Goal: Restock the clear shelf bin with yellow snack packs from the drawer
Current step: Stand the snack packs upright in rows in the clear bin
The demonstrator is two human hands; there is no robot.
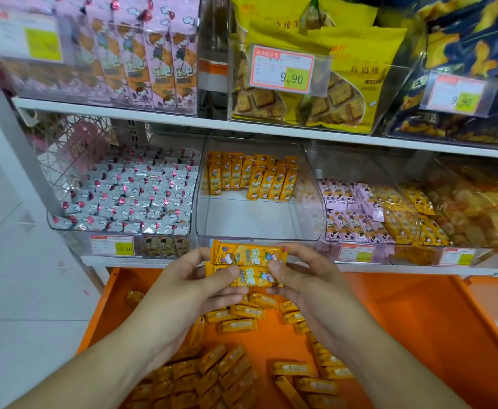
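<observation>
Right now we hold two yellow snack packs stacked flat, one above the other, just in front of the clear shelf bin and below its front lip. Our left hand pinches the left ends, thumb on top of the lower pack; our right hand pinches the right ends the same way, so both grips are narrow and closed on the packs.

Inside the bin, a short row of yellow packs stands upright at the 12 o'clock end, against the back wall. From that row forward to the front lip the floor is bare, so we judge the restocking barely begun: most of the bin has yet to be filled.

At 6 o'clock from our hands lies the orange drawer, pulled open, with many more loose packs scattered over its bottom, so plenty of stock remains to move up.

At 9 o'clock from the bin sits a bin of silver-wrapped sweets; at 3 o'clock, a bin of pink and yellow packs.
</observation>
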